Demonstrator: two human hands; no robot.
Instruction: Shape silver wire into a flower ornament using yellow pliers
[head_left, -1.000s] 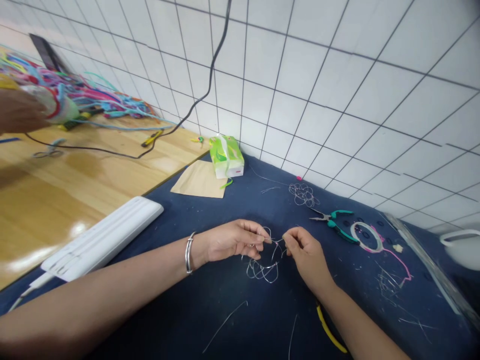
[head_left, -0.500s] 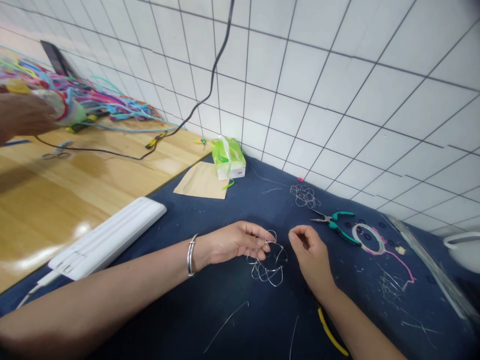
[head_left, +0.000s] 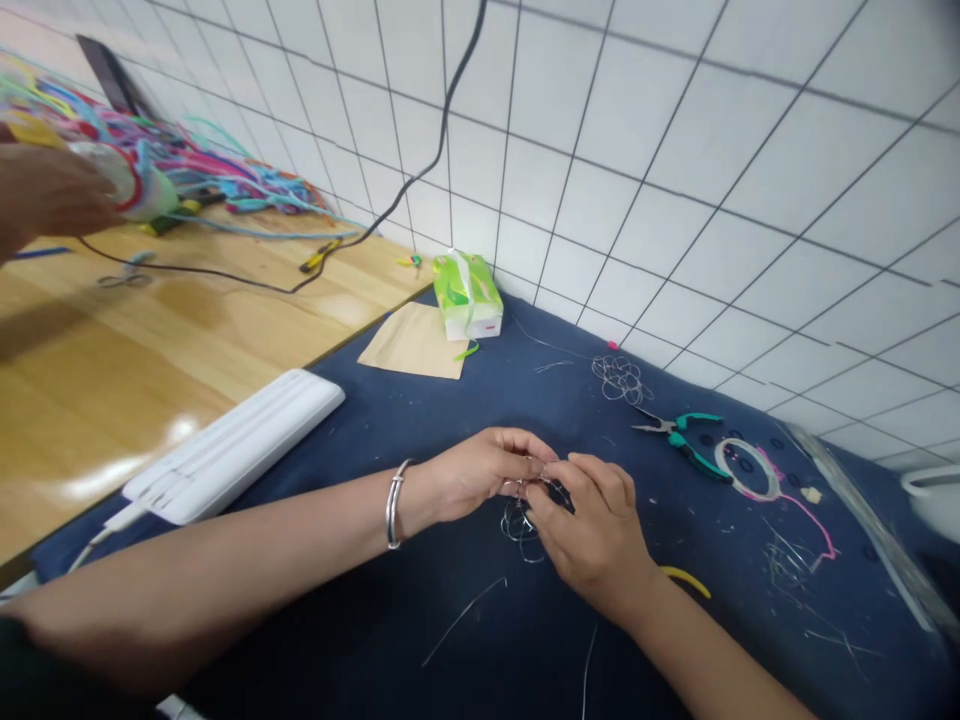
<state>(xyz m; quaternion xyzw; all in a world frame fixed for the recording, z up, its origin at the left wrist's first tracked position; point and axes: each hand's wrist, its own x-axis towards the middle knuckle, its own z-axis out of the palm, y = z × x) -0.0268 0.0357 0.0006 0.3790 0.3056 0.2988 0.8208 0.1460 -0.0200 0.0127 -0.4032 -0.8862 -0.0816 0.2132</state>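
Shiny silver looped-wire piece (head_left: 519, 524) sits right between the hands, above the dark-blue tabletop (head_left: 352, 630). Left hand (head_left: 487, 472) pinches its upper edge, thumb against fingers; right hand (head_left: 592, 515) pinches the same edge from the right, fingertips meeting the left's. Neither hand is clearly nearer. Loops dangle below the fingertips, toward the wearer; no clear long axis, fingers cover part. Can't tell if loops touch the tabletop. Teal-handled metal pliers (head_left: 679, 437) lie open, beyond the right hand.
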